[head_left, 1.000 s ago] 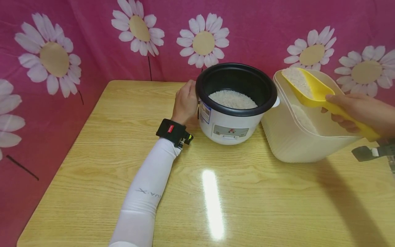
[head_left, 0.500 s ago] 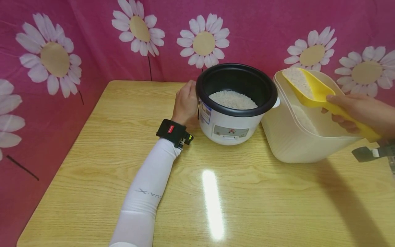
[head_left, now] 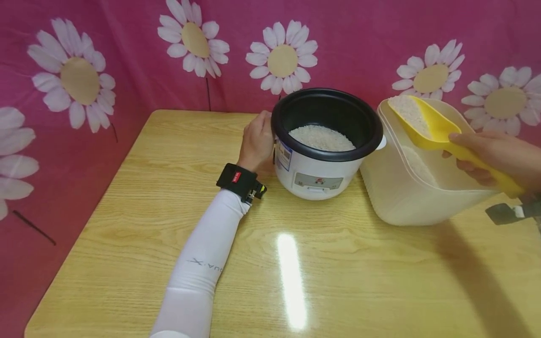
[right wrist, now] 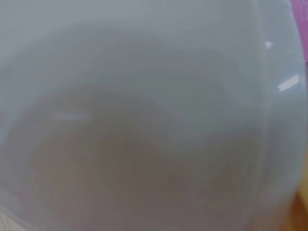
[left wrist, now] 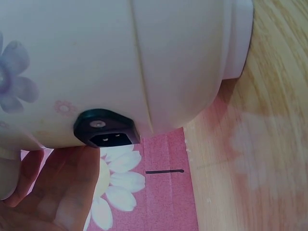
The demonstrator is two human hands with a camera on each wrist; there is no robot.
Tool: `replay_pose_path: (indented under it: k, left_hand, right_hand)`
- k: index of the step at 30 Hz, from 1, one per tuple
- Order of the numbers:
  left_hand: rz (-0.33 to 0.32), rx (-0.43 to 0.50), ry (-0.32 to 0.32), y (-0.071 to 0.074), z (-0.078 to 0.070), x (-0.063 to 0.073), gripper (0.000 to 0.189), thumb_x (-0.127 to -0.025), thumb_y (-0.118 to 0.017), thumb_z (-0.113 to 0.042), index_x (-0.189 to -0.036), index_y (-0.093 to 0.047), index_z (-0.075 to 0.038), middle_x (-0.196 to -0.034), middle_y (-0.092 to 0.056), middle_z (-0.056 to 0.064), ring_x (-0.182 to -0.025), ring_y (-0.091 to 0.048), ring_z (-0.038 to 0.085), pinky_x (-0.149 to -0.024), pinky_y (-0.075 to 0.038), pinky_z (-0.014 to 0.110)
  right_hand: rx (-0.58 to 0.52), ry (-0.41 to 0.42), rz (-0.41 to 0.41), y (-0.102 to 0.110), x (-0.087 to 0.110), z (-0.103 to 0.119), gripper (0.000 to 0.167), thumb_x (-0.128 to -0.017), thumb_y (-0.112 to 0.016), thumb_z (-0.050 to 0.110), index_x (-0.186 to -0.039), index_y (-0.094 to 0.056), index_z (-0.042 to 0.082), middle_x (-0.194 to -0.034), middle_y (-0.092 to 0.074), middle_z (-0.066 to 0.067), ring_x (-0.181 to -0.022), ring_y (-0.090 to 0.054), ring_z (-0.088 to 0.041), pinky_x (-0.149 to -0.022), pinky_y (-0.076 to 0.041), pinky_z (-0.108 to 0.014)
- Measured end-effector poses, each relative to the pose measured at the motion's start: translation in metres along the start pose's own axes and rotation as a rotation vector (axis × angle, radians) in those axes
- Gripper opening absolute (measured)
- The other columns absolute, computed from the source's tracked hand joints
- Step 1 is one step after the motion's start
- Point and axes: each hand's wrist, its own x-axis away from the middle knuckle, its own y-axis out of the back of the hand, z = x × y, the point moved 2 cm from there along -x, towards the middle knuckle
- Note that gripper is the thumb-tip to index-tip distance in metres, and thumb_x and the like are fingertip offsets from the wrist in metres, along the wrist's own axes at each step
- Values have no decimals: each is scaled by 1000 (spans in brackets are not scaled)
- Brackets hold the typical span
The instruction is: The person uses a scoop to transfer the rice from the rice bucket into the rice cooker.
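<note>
A white rice cooker (head_left: 314,176) with a black inner pot stands in the middle of the table, rice (head_left: 323,138) in the pot. My left hand (head_left: 257,143) grips its left side by the handle; the left wrist view shows fingers (left wrist: 67,187) curled there, close to the power socket (left wrist: 108,130). On the right, my right hand (head_left: 498,152) holds a yellow scoop (head_left: 439,126) by its handle. White rice (head_left: 407,112) fills the scoop's front part. The scoop is tilted over the open top of a cream-coloured rice bin (head_left: 405,204).
More rice (head_left: 418,164) lies inside the bin, which stands right beside the cooker. A wooden table (head_left: 169,164) carries both. Behind it hangs a pink cloth (head_left: 351,42) with daisies. The translucent bin wall (right wrist: 154,115) fills the right wrist view.
The head view has shifted slightly, so everything sits a little lower and to the right. Both hands, the scoop, the cooker and the bin keep their places relative to one another.
</note>
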Motion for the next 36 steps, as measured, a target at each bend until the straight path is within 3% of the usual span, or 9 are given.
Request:
replay_pose_path:
  k: [10, 20, 28, 36]
  left_hand:
    - [-5, -16, -18, 1, 0, 0, 41, -112, -30, -32, -113, -61, -5, -96, -57, 11, -98, -56, 27, -84, -41, 34]
    - [-2, -17, -20, 0, 1, 0, 41, -112, -30, -32, -114, -61, -5, -96, -57, 12, -99, -57, 27, -85, -42, 35]
    - [4, -21, -15, 2, 0, 1, 43, -112, -29, -33, -117, -61, -5, -101, -59, 13, -103, -57, 28, -89, -44, 38]
    - [-2, -12, -21, 1, 0, 1, 41, -112, -30, -31, -115, -61, -5, -99, -59, 12, -102, -57, 28, -88, -43, 37]
  right_hand:
    - [25, -31, 6, -1, -2, 2, 47, -106, -30, 63, -118, -51, 23, -71, -50, 6, -55, -45, -19, -51, -41, -36]
    - [-62, -17, 17, 0, -2, -1, 38, -108, -30, 59, -102, -58, 35, -69, -51, 8, -53, -43, -17, -48, -35, -40]
    - [-11, -60, -21, 5, 0, 3, 45, -103, -33, 69, -118, -50, 30, -77, -54, 8, -61, -48, -18, -54, -45, -33]
    - [-75, -31, -39, 8, 9, 18, 36, -105, -36, 63, -101, -62, 38, -69, -53, 8, -55, -45, -19, -50, -32, -45]
